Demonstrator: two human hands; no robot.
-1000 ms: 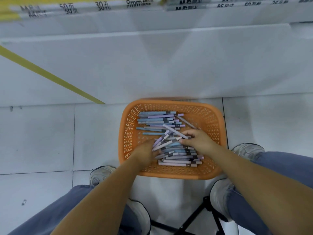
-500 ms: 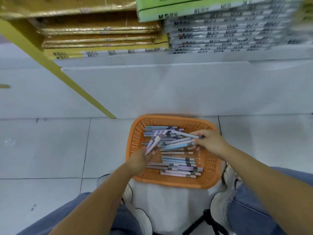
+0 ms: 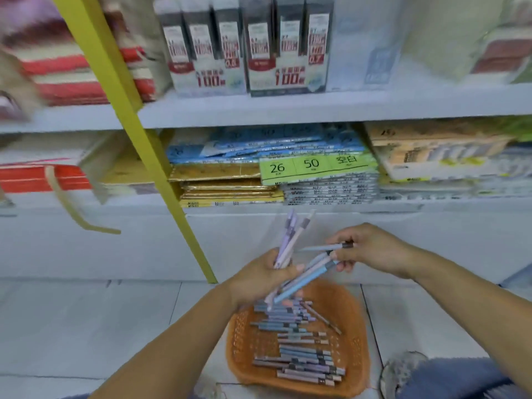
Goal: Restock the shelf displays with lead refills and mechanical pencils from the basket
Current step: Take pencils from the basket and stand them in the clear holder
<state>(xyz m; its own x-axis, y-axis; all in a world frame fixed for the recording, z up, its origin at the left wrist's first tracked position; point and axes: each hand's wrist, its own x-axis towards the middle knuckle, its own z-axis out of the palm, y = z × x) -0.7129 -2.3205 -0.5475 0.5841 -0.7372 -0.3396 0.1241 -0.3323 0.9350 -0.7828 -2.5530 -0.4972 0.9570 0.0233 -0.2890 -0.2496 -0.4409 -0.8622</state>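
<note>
against shelves (image 3: pixel 288 110), pencils (image 3: pixel 290 237) near-upright in left hand (image 3: pixel 259 279)

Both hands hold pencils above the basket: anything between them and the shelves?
Nothing visible. The left hand and right hand hold the pencils in open air before the shelves; the yellow post stands left of both.
</note>
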